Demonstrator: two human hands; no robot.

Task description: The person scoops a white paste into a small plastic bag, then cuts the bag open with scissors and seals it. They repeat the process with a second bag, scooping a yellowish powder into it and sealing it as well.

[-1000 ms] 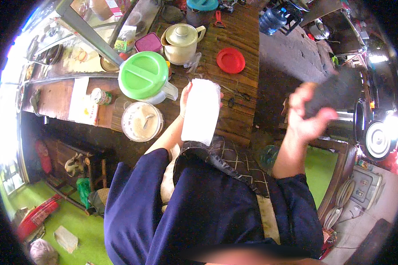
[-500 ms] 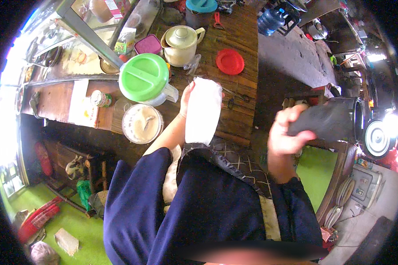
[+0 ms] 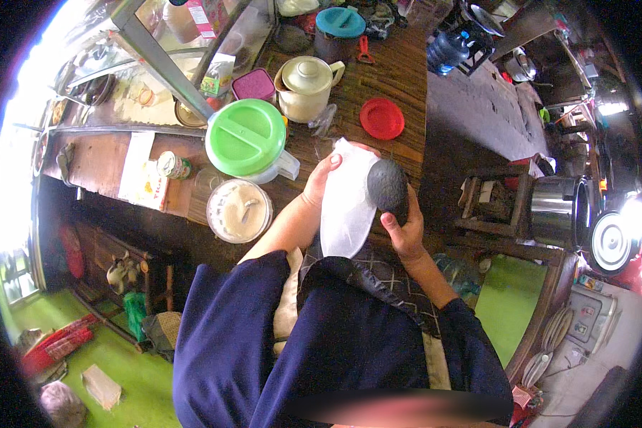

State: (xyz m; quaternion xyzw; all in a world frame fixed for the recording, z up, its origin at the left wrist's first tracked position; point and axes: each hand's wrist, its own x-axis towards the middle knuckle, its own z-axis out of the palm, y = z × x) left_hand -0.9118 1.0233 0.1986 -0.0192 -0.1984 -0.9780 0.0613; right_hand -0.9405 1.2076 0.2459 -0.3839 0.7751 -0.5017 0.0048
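Observation:
A long white, partly see-through bag of ice rests in my left hand, whose fingers wrap round its upper part. My right hand grips a dark, rounded stone from below and the right side. The stone lies against the right side of the bag, and part of my right fingers is hidden behind it. Left of the bag, on the table, are a tub of pale creamy stuff with a spoon in it and a pitcher with a green lid.
On the wooden table stand a cream teapot, a red plate, a purple lid and a can. A glass case frame rises at the left. A large metal pot stands at the right.
My right hand has swung in from the far right with the stone, which now meets the bag. The bag has tilted slightly in my left hand. The view has shifted a little.

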